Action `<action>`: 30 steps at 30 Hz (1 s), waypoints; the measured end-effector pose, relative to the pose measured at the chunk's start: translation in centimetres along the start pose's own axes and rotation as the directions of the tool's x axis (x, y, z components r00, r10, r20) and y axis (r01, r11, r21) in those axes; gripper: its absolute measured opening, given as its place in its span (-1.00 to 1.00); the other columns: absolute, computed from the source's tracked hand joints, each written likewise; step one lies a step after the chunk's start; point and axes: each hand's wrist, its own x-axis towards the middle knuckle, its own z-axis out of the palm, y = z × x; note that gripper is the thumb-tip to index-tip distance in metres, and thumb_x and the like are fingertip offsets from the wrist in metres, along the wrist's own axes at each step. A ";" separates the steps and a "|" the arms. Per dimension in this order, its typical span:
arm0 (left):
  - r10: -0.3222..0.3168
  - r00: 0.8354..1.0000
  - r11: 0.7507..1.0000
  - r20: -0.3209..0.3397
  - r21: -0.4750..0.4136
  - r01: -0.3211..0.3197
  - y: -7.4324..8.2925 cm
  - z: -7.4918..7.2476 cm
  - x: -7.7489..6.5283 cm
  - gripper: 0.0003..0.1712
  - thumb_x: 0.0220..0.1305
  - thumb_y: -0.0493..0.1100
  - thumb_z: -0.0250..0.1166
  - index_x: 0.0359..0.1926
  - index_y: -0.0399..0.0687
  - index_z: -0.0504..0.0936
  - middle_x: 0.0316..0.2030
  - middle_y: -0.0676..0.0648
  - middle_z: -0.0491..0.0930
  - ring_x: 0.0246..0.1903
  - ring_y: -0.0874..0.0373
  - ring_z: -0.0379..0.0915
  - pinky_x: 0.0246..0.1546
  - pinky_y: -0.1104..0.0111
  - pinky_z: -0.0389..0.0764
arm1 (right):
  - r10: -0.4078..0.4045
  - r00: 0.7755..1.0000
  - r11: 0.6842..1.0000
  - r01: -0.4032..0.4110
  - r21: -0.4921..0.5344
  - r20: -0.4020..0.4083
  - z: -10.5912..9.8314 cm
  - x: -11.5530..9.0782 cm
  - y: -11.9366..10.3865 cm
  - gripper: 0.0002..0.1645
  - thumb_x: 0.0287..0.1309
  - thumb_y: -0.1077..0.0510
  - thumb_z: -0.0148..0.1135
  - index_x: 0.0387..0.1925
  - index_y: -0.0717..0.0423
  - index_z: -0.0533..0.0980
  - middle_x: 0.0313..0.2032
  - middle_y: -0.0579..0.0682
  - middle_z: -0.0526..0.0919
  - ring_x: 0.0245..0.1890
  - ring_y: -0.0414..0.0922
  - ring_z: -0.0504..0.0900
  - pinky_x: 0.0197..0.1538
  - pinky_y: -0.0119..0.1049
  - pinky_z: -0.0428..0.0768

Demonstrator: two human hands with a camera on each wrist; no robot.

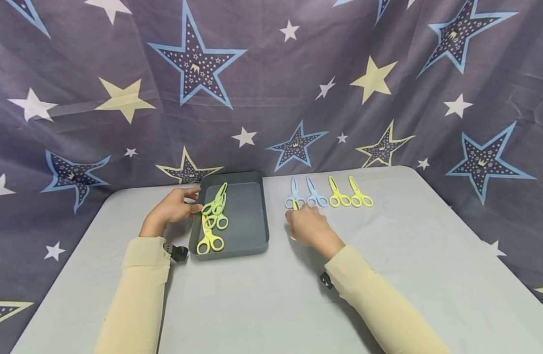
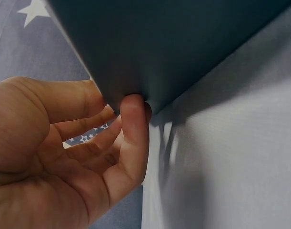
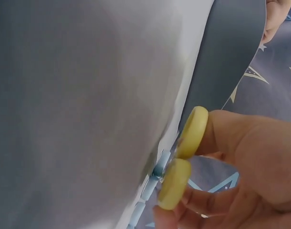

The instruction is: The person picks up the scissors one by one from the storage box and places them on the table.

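Thumb and fingers of the right hand [image 1: 310,226] pinch yellow scissors [image 3: 175,184] at the loops, right of the head view's centre; the blades point toward the frame's top, near the leftmost blue scissors [image 1: 294,188]. The grey tray [image 1: 249,221] lies leftward, its wall held by the left hand's [image 1: 171,206] bent fingers. The right forearm [image 1: 375,292] slants in from lower right.

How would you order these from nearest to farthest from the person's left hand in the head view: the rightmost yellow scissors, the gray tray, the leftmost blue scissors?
From the left hand:
1. Gray tray: touching the hand, at the tray's left side.
2. Leftmost blue scissors: right of the tray.
3. Rightmost yellow scissors: at the row's right end.
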 end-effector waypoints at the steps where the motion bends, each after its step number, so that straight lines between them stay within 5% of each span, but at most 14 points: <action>1: -0.001 1.000 1.000 0.000 0.002 0.001 0.0 0.0 0.0 -0.22 0.43 -0.33 0.25 0.55 -0.37 0.12 0.30 -0.54 0.33 -0.14 -0.05 0.66 -0.13 0.21 0.76 | 0.003 1.000 1.000 -0.003 0.000 0.006 0.0 -0.1 0.0 -0.91 0.22 0.16 0.35 -0.26 0.05 0.59 -0.23 0.23 0.63 -0.20 0.20 0.58 -0.28 0.13 0.69; 30: -0.003 1.000 1.000 0.003 0.006 0.003 -0.3 -0.1 0.3 -0.23 0.44 -0.33 0.23 0.55 -0.38 0.11 0.31 -0.52 0.33 -0.14 -0.06 0.66 -0.13 0.23 0.76 | -0.010 0.992 1.000 0.012 -0.016 0.122 0.2 -0.4 -0.1 -0.89 0.20 0.19 0.37 -0.39 0.01 0.56 -0.41 0.05 0.56 -0.35 0.04 0.51 -0.32 -0.08 0.59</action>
